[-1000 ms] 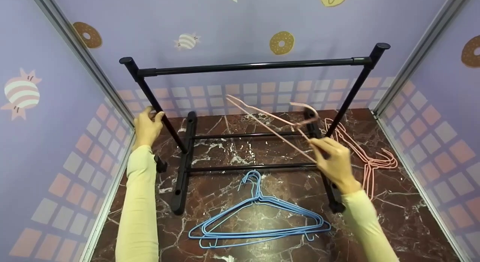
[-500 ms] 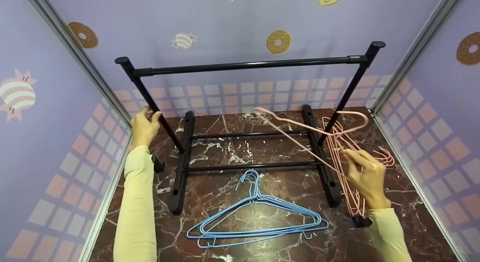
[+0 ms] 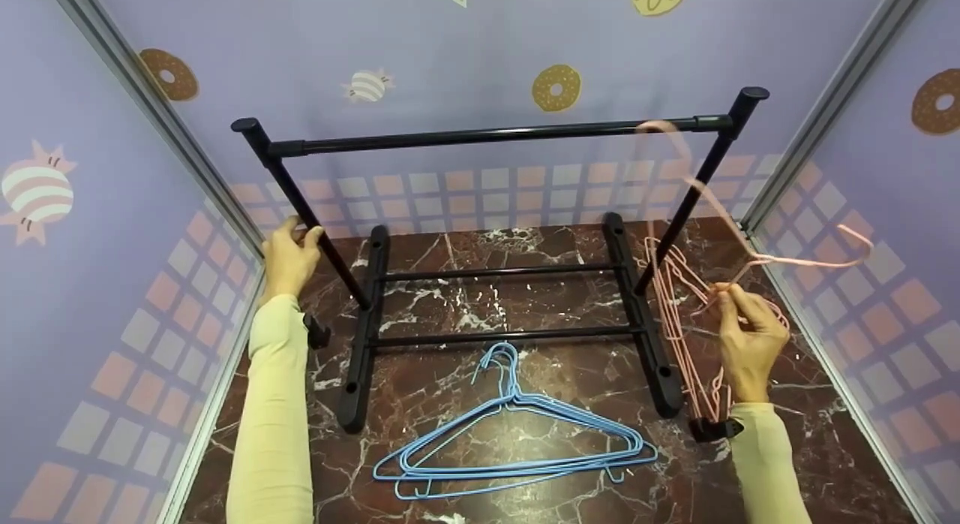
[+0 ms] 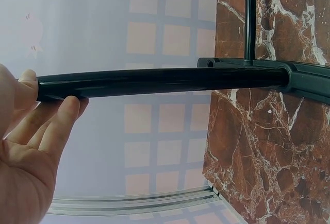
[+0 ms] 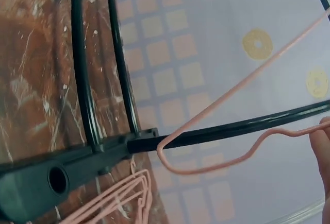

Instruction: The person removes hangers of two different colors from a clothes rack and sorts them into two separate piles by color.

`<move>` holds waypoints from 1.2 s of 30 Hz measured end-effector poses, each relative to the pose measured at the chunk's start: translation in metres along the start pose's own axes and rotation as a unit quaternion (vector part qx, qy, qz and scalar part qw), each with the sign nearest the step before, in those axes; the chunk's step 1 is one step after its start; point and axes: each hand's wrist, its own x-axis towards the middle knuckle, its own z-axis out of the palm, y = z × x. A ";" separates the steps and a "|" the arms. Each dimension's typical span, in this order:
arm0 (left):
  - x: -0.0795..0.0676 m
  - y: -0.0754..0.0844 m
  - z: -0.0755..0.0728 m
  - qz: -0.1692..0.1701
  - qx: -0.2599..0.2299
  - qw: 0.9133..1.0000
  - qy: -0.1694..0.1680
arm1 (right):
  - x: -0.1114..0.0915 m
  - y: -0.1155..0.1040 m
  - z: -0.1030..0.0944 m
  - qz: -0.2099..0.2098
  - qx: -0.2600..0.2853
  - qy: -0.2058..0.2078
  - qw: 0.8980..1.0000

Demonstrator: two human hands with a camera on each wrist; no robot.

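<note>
My left hand [image 3: 289,263] holds the left upright post [image 3: 331,250] of a black clothes rack, thumb and fingers on either side of the tube. Closer up in the left wrist view, the fingertips and thumb lie against the post [image 4: 154,82]. My right hand [image 3: 754,336] pinches a pink wire hanger [image 3: 806,263] near its neck, beside the right post. The hanger is tilted, its hook to the right and one shoulder end raised near the crossbar [image 3: 480,138]. In the right wrist view, the hanger's bent end [image 5: 206,171] overlaps the rack; the hand is mostly cropped.
Several blue hangers [image 3: 514,395] lie stacked on the marble-patterned floor in front of the rack. More pink hangers [image 3: 679,344] lie right of the rack's right foot [image 3: 649,344]. Patterned walls [image 3: 450,43] enclose the back and both sides.
My right hand has moved right with the pink hanger, then turned it so one shoulder end points up and the hook points right. My left hand has stayed on the post.
</note>
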 end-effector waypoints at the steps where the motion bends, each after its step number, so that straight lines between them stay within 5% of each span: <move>1: -0.001 0.000 0.000 -0.001 0.000 1.000 -0.001 | 0.000 0.003 -0.001 0.015 0.008 0.007 1.000; 5: -0.001 0.000 0.001 0.000 -0.001 1.000 0.003 | -0.001 0.026 -0.015 0.089 0.062 0.045 0.993; 9: 0.000 0.000 0.001 0.001 -0.004 1.000 0.003 | -0.003 0.050 -0.035 0.176 0.173 0.112 0.963; 12: 0.000 -0.001 -0.001 -0.002 -0.003 1.000 0.003 | -0.006 0.062 -0.049 0.211 0.195 0.144 0.947; 17: 0.000 -0.001 -0.002 -0.002 0.004 1.000 0.007 | -0.009 0.078 -0.063 0.274 0.127 0.128 0.945; 21: 0.001 -0.001 -0.002 0.000 0.004 1.000 0.008 | -0.010 0.089 -0.068 0.333 -0.021 0.060 0.941; 27: 0.000 -0.001 -0.001 0.003 0.008 1.000 0.016 | -0.007 0.103 -0.069 0.356 -0.257 -0.070 0.896; 31: -0.001 0.000 0.000 0.006 0.008 1.000 0.018 | -0.007 0.114 -0.068 0.357 -0.312 -0.136 0.870; 36: -0.001 0.002 0.002 0.009 0.007 1.000 0.017 | -0.009 0.129 -0.067 0.366 -0.329 -0.187 0.850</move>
